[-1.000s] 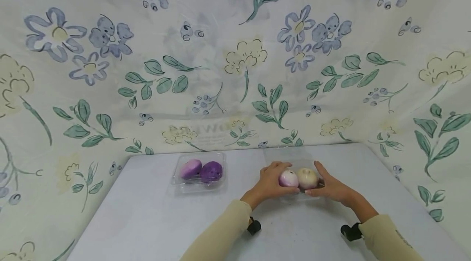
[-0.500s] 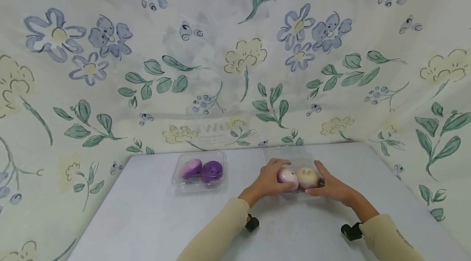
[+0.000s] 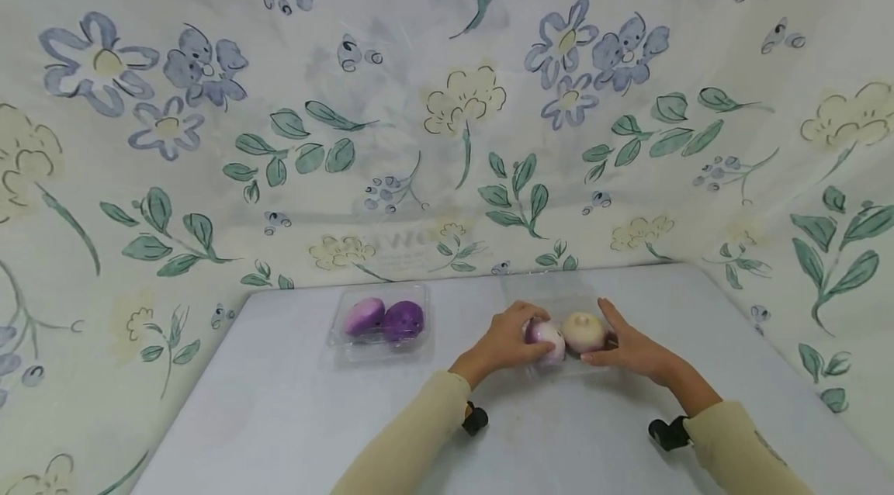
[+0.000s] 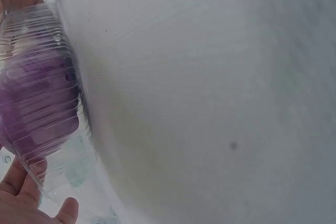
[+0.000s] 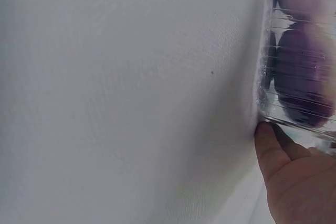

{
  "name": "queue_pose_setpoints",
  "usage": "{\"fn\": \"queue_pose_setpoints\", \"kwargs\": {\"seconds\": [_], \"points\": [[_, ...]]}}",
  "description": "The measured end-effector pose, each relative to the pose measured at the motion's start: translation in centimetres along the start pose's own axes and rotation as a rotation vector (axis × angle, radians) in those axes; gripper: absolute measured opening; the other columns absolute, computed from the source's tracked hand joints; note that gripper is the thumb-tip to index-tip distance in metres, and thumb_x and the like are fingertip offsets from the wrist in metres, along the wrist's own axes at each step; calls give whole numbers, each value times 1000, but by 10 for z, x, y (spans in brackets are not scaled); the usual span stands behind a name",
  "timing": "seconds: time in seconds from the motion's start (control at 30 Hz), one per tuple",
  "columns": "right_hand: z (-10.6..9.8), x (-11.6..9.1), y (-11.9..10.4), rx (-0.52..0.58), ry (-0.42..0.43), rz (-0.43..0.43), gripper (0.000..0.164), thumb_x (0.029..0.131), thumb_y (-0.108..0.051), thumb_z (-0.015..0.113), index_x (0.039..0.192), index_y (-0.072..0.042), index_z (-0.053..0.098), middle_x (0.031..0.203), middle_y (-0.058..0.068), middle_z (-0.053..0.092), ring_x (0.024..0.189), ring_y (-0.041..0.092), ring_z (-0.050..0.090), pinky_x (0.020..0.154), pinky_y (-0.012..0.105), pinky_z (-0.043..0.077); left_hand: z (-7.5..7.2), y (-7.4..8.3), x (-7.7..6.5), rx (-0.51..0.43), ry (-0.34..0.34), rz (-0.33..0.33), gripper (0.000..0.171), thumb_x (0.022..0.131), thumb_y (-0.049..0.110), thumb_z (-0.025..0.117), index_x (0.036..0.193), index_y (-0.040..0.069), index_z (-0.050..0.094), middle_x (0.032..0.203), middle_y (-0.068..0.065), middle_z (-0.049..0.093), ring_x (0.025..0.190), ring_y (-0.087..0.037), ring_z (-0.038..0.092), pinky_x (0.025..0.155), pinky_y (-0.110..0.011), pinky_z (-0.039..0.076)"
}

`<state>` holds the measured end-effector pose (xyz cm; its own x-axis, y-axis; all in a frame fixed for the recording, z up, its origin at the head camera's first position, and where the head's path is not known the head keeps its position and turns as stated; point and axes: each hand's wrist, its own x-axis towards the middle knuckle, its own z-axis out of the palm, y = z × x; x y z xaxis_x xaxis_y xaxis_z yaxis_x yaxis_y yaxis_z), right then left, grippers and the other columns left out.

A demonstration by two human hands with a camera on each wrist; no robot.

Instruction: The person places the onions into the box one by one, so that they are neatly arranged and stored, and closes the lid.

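In the head view a clear plastic box (image 3: pixel 574 371) sits at the table's right, its lid (image 3: pixel 548 288) folded open behind. My left hand (image 3: pixel 506 340) curls round a purple-and-white, onion-like piece (image 3: pixel 549 334), tilted at the box's left side. Beside that piece lies a cream onion-like piece (image 3: pixel 583 332). My right hand (image 3: pixel 632 349) grips the box's right end, fingers behind and thumb at the front. The right wrist view shows the thumb (image 5: pixel 272 153) against the box's lower corner. Ridged plastic blurs the purple piece (image 4: pixel 39 103) in the left wrist view.
Farther left stands another clear plastic box (image 3: pixel 352 349) with a light purple piece (image 3: pixel 365 317) and a dark purple piece (image 3: pixel 403 321) in it. The white table (image 3: pixel 279 402) meets a floral cloth (image 3: pixel 391 200) at its back and sides.
My left hand has shifted slightly left with the purple-and-white piece, which has tilted and parted from the cream one. My right hand has stayed nearly still on the box.
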<state>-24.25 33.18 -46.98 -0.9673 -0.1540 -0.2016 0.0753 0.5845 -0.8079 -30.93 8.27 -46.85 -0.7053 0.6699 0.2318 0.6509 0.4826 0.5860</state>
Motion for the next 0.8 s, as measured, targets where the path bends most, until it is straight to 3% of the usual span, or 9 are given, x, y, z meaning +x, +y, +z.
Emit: {"fn": "queue_pose_setpoints", "kwargs": {"seconds": [0.2, 0.43, 0.67, 0.8], "points": [[-2, -1, -3, -3, -1, 13, 120, 85, -38, 76, 157, -8, -15, 163, 23, -16, 149, 50, -3, 115, 70, 5, -2, 0, 3, 16, -7, 26, 39, 87, 32, 74, 121, 15, 63, 128, -4, 62, 122, -18, 57, 102, -45, 43], [2, -2, -4, -1, -12, 17, 120, 85, -38, 76, 157, -8, -16, 163, 22, -17, 149, 50, -5, 114, 71, 4, -4, -3, -2, -47, 0, 21, 40, 87, 29, 74, 122, 13, 63, 127, -5, 61, 121, -18, 57, 105, -36, 47], [2, -1, -6, -12, -7, 3, 119, 86, -38, 75, 157, -8, -16, 164, 22, -17, 149, 51, -3, 115, 71, 5, -16, -9, -2, -96, 112, 50, 44, 89, 24, 70, 127, 4, 60, 129, -16, 61, 123, -30, 56, 106, -45, 45], [0, -2, -4, -5, -9, -1, 119, 86, -36, 75, 157, -8, -16, 163, 22, -18, 149, 51, -4, 114, 71, 4, -19, -14, -3, -115, 128, 27, 48, 91, 25, 69, 130, 2, 56, 130, -20, 59, 121, -35, 55, 103, -48, 46]]}}
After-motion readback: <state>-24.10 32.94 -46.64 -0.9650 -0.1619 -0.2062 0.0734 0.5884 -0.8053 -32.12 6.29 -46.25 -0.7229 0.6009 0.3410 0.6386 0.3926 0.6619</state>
